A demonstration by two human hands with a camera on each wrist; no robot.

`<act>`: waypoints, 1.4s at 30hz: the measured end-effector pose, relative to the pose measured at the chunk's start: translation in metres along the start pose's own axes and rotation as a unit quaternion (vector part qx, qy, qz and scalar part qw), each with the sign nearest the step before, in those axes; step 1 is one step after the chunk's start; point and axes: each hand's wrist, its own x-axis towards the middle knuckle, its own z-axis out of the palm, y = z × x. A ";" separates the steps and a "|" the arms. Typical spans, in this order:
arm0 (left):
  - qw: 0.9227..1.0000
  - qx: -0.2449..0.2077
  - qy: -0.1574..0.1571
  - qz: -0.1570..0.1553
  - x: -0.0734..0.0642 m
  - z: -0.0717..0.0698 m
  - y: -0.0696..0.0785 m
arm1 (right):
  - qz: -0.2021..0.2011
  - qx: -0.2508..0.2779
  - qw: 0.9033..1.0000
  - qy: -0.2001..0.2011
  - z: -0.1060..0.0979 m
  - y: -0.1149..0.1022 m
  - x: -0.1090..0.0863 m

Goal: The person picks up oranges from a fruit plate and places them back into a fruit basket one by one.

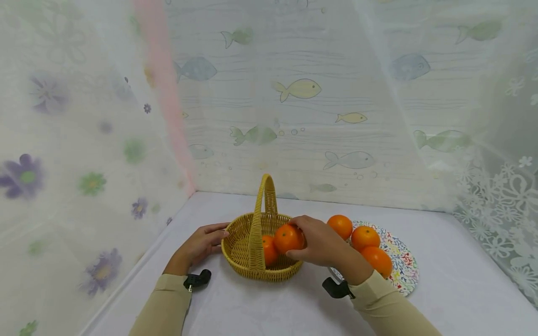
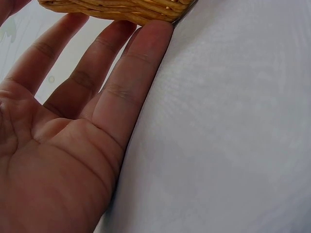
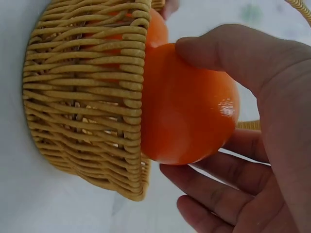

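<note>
Straight, parted fingers of the person's left hand [image 1: 201,246] touched the oval yellow wicker basket [image 1: 269,275]; without firm bracing, it might skid if bumped. Right of that contact, a round orange fruit [image 1: 269,253] lay inside. Farther right, the right hand [image 1: 322,241] clamped a second, glossy orange [image 1: 288,239] at the rim; its smooth skin could slip, striking the first.

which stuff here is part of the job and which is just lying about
Likely part of the job: wicker basket; orange in the right hand; orange inside the basket; three oranges on the plate; left hand, touching the basket.

Just background: fish-print curtain; white table surface; black wrist-worn devices.
</note>
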 end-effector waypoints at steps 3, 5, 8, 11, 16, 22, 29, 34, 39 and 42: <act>1.000 0.001 0.001 0.002 0.000 0.000 -0.001 | -0.009 -0.005 1.000 -0.006 0.003 0.001 0.001; 1.000 0.000 0.000 0.002 0.000 0.000 -0.002 | -0.012 -0.006 1.000 -0.011 0.006 0.001 0.003; 1.000 0.000 -0.001 0.003 0.000 0.000 -0.002 | -0.018 0.001 1.000 -0.016 0.010 -0.001 0.004; 1.000 0.001 -0.001 0.004 0.000 -0.001 -0.001 | -0.025 0.013 0.999 -0.022 0.013 -0.004 0.006; 1.000 0.002 -0.003 0.001 0.001 -0.002 -0.003 | -0.031 0.024 0.999 -0.028 0.019 -0.008 0.007; 1.000 0.004 -0.002 0.004 0.001 -0.002 -0.003 | -0.037 0.025 0.998 -0.033 0.024 -0.011 0.009; 1.000 0.002 -0.007 0.005 0.002 -0.003 -0.004 | -0.049 0.026 0.998 -0.034 0.028 -0.013 0.012; 1.000 -0.001 -0.012 0.004 0.002 -0.004 -0.004 | -0.050 0.038 0.997 -0.041 0.032 -0.014 0.013; 1.000 0.001 -0.012 0.001 0.002 -0.003 -0.003 | -0.049 0.040 0.997 -0.046 0.035 -0.016 0.013; 1.000 0.002 -0.010 -0.001 0.003 -0.003 -0.003 | -0.050 0.037 0.997 -0.048 0.037 -0.016 0.014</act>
